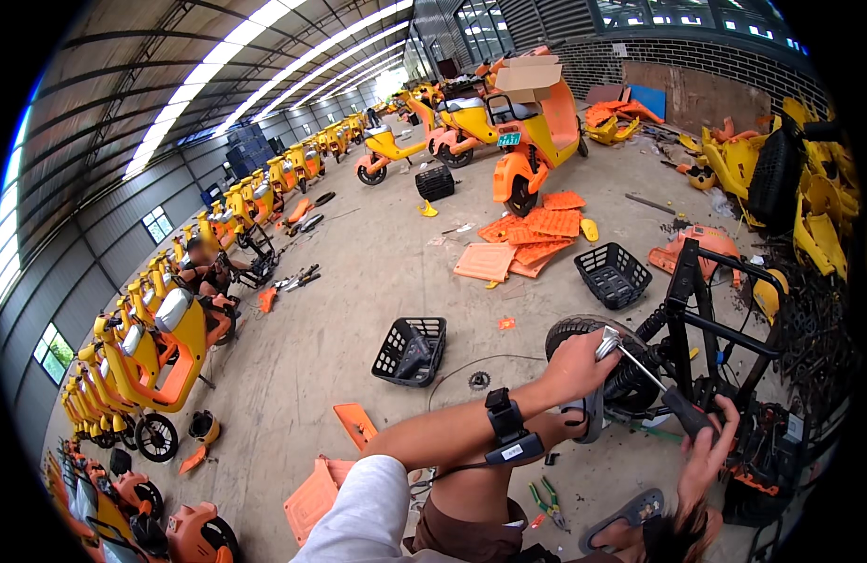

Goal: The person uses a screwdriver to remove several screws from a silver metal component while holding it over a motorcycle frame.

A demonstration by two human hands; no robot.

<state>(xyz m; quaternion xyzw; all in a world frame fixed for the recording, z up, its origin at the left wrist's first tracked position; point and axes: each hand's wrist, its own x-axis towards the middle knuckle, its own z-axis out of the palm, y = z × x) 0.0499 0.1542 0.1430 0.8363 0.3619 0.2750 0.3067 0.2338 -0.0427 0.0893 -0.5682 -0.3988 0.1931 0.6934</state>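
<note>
My left hand (pixel 576 368) reaches forward from the lower middle, its fingers closed round a small silver metal part (pixel 607 343). A strap with a black device (pixel 504 424) sits on that wrist. My right hand (pixel 713 448) holds a screwdriver (pixel 682 407) by its dark handle. The screwdriver's shaft slants up left, its tip at the silver part. Right beside both hands stands a stripped black scooter frame (pixel 682 310) with a shock absorber and a wheel (pixel 569 328). On the floor below lie green-handled pliers (pixel 549 503).
Black plastic baskets (pixel 610 277) stand ahead; a nearer basket (pixel 410 353) holds a dark part. Orange panels (pixel 537 235) are piled before an orange-yellow scooter (pixel 537 131). Rows of yellow scooters (pixel 161 347) line the left, where another person (pixel 208 272) sits. Yellow body parts (pixel 818 206) are heaped right.
</note>
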